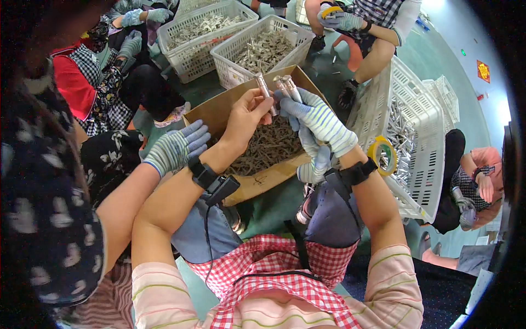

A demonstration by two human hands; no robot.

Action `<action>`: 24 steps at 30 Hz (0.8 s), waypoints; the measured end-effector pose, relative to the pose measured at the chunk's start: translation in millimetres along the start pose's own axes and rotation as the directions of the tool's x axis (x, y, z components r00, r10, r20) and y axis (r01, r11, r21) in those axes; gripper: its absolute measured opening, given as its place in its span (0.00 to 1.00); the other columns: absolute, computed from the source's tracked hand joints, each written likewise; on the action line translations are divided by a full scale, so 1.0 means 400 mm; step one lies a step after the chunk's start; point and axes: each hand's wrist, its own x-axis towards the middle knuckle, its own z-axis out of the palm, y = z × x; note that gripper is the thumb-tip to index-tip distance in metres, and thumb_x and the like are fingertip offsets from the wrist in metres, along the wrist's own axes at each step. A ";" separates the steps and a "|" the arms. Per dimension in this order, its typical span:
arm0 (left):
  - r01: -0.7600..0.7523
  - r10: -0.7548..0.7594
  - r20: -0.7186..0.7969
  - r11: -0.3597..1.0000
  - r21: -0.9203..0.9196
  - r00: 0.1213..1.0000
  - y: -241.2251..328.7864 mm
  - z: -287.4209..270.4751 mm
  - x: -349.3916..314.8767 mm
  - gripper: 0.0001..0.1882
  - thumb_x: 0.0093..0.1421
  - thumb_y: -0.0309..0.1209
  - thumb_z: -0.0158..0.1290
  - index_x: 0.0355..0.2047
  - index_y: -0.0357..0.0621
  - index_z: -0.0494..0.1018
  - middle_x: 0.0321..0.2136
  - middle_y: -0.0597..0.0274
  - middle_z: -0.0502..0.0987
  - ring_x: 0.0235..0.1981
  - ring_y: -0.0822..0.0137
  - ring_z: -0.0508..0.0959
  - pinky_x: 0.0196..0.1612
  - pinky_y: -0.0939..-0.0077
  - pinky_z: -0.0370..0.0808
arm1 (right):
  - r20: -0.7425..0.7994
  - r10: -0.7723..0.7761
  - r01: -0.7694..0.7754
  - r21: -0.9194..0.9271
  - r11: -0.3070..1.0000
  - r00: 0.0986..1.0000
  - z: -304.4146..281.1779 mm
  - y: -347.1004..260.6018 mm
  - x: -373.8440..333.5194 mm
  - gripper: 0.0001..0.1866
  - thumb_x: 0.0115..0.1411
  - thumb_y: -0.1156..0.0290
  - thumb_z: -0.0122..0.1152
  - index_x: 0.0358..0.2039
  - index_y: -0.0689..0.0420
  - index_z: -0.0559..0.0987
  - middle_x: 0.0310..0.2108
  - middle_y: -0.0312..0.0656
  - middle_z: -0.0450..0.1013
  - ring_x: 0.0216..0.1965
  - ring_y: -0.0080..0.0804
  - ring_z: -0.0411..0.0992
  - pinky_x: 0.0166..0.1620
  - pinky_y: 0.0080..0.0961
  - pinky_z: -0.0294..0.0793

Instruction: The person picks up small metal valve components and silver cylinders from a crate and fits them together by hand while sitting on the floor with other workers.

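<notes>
My bare left hand pinches a slim silver metal tube upright between thumb and fingers. Beside it, my right hand, in a striped knit glove, is closed around several similar silver tubes. Another striped glove shows just below that hand; whether it hangs from it or rests on my knee I cannot tell. Both hands are over an open cardboard box filled with many small grey-brown metal pieces.
A co-worker's gloved hand reaches in at the box's left side. White plastic crates of metal pieces stand beyond it. At right, a white crate holds silver tubes, with a yellow tape roll at its near side. Other people sit around.
</notes>
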 end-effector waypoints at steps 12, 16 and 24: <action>-0.232 0.220 0.098 0.964 0.127 0.971 0.038 0.030 0.035 0.09 0.55 0.28 0.53 0.36 0.38 0.72 0.25 0.70 0.73 0.22 0.82 0.68 0.26 0.87 0.66 | -0.002 0.017 -0.017 -0.135 0.991 1.000 -0.009 -0.006 0.005 0.16 0.54 0.56 0.57 0.37 0.54 0.74 0.20 0.27 0.64 0.22 0.13 0.60 0.25 0.12 0.59; -0.209 0.194 0.160 0.975 0.077 0.968 0.073 0.030 0.026 0.08 0.54 0.28 0.54 0.34 0.38 0.74 0.25 0.70 0.73 0.21 0.83 0.67 0.24 0.88 0.64 | 0.011 0.009 -0.008 -0.044 0.999 1.000 0.009 -0.021 -0.007 0.14 0.55 0.56 0.56 0.34 0.53 0.73 0.20 0.26 0.63 0.21 0.13 0.59 0.25 0.11 0.58; -0.200 0.199 0.028 0.975 0.098 0.980 0.059 0.020 0.003 0.07 0.52 0.27 0.57 0.30 0.39 0.73 0.21 0.71 0.70 0.18 0.82 0.65 0.20 0.88 0.62 | 0.091 0.006 -0.002 -0.052 0.999 0.996 0.028 -0.025 -0.009 0.15 0.57 0.55 0.53 0.38 0.51 0.73 0.20 0.25 0.63 0.20 0.12 0.60 0.23 0.11 0.57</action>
